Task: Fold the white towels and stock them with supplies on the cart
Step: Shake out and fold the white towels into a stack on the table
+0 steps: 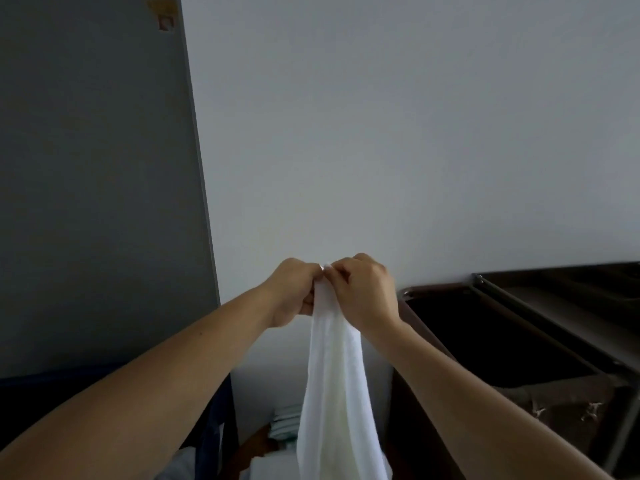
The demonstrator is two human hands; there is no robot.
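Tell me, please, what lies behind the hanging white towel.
Behind the white towel, pinched by the left hand and right hand, a stack of folded towels shows at its left edge; the rest is covered.

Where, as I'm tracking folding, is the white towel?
Head view, centre: the white towel hangs from the left hand and right hand, which pinch its top, left of the dark brown bin.

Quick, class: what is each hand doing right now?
Left hand: grip closed on the white towel at its top edge.
Right hand: grip closed on the same edge.
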